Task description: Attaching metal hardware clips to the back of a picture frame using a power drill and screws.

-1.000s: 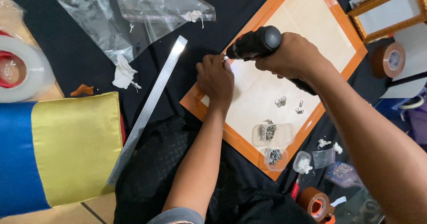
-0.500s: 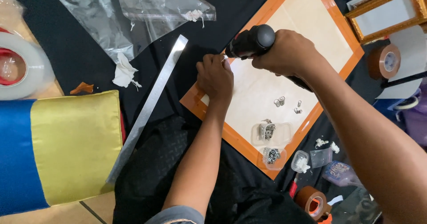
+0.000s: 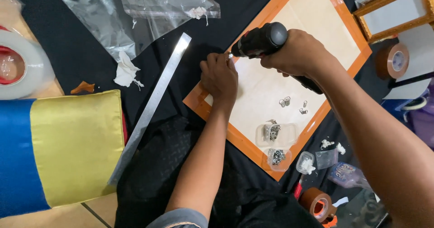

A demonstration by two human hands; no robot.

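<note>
Fastening work is in hand at the centre of the frame. Right hand [image 3: 300,54] is closed around a black cordless power driver [image 3: 262,40], its tip aimed at the upper-left edge of an orange-bordered rectangular frame with a pale backing board [image 3: 289,83]. Left hand [image 3: 220,76] rests on that edge, fingers [image 3: 221,58] pinched shut on a small silver fastener [image 3: 230,55] at the driver's tip. Judged step: seating a screw into the frame edge. The next move calls for a square tip, steady pressure and the left fingers clear of the bit. Loose silver hardware [image 3: 287,102] lies on the backing board, lower right. A long steel ruler [image 3: 153,103] lies diagonally left of the frame on black cloth [image 3: 81,42].
</note>
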